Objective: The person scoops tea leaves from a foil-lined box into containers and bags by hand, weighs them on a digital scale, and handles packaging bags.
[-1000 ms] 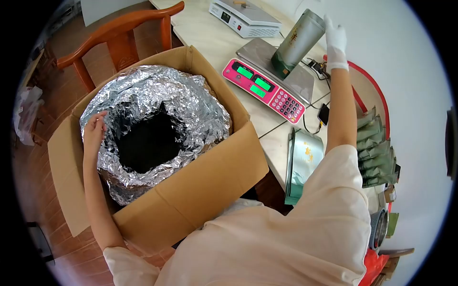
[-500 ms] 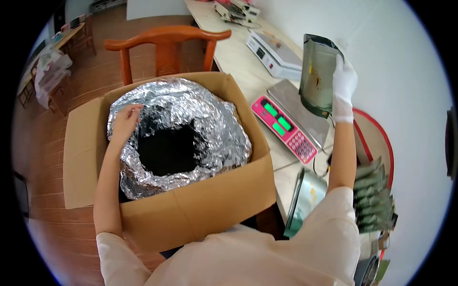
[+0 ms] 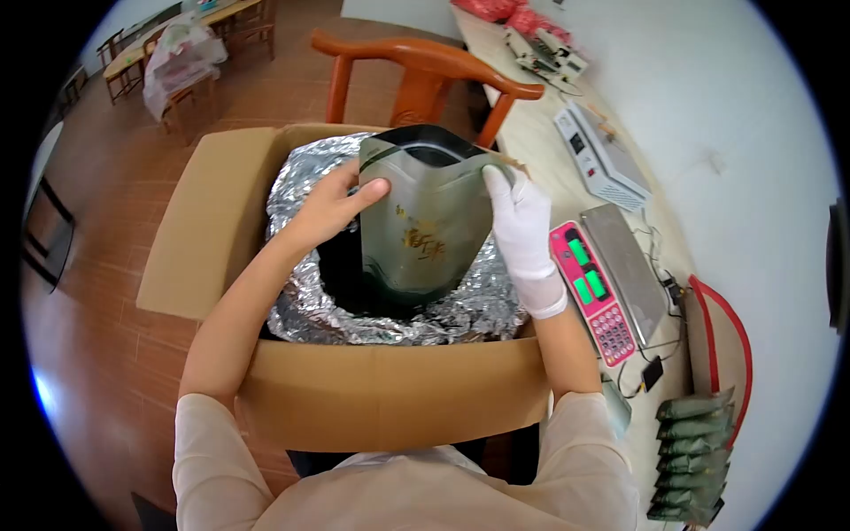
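Observation:
A green stand-up pouch (image 3: 421, 221) with gold lettering is held upright, its top gaping. My bare left hand (image 3: 335, 205) grips its left edge, thumb across the front. On the right edge, my right hand (image 3: 516, 221) in a white glove pinches near the top corner. Both hands are over a cardboard box (image 3: 398, 389) lined with crumpled silver foil (image 3: 297, 296). Dark contents (image 3: 341, 274) show in the hollow of the foil, partly hidden behind the pouch. The inside of the pouch is mostly out of sight.
On the table to the right lie a pink scale (image 3: 611, 332) with its steel platform (image 3: 630, 274) and a white boxy device (image 3: 598, 159). Filled green pouches (image 3: 695, 456) are stacked at lower right. A wooden chair (image 3: 425, 75) stands behind the box.
My right hand has brought the pouch from above the scale leftward over the box. My left hand has left the foil and taken hold of the pouch's left edge. The view has shifted left.

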Available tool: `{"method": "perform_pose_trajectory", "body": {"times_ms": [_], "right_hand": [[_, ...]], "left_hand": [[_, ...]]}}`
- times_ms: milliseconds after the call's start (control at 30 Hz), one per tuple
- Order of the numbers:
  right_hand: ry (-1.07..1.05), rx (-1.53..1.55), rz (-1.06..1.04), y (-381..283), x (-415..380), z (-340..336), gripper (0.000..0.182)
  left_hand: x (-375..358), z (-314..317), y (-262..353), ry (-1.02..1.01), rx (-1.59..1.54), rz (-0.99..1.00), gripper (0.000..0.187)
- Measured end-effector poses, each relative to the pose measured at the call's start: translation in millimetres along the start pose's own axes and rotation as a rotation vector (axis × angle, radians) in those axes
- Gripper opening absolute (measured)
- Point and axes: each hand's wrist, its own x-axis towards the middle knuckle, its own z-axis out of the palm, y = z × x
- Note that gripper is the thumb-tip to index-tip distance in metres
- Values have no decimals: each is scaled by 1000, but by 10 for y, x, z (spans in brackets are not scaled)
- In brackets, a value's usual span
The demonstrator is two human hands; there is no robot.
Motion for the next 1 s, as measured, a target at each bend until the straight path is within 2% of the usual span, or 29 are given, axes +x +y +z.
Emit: {"method": "perform_pose_trajectory", "body": {"times_ms": [33,167,233,267,300,367,433,500,567,633,667,700,767,800,833,867,900,967,1000], "right_hand": [[11,43,-81,40,-83,133,21],[-82,-25,-90,3,-254,66,19],[-27,-86,-538,23,-267,-86,19],[20,-75,-560,84,-282,-85,18],[31,-76,-534,153,-283,-62,18],[-260,-227,-308,287,-291,15,18],[-204,-202,-365,281,-229,16,21],[-182,-128,-280,237,-230,-41,27],[-226,-131,-212,171,-249,-70,29],[-333,-164,-120,100,-264,-47,28],[-364,-219,-134,150,-304,3,23],[-360,-218,-132,169,-341,56,23],[-316,-176,-264,170,-438,159,19],[-289,-219,-366,197,-447,186,16],[-288,-170,-311,193,-460,218,15],[-299,-178,-282,174,-444,212,15],[-308,-189,-259,153,-429,203,16],[-318,-197,-265,167,-455,253,16],[-320,-207,-274,176,-459,274,16]], "left_hand": [[-29,-22,30,-28,31,-121,46],[-61,-58,25,34,74,-128,39],[-120,-24,217,180,514,280,35],[-116,-15,179,204,365,364,34],[-65,-23,106,177,366,355,34],[-26,-11,-64,197,195,26,33],[-24,-26,-82,214,300,41,34],[-70,-30,-26,206,126,54,35],[-23,-79,-47,126,128,-16,38],[57,15,99,191,92,135,45],[72,-22,167,110,72,117,55],[89,-13,239,106,75,118,55],[70,34,377,8,304,367,62],[48,20,447,-126,481,374,66],[32,17,504,-265,653,376,70],[6,86,553,-320,645,302,67],[-35,120,488,-317,563,228,56],[-48,124,481,-296,585,212,40],[-58,129,483,-293,583,215,40]]}}
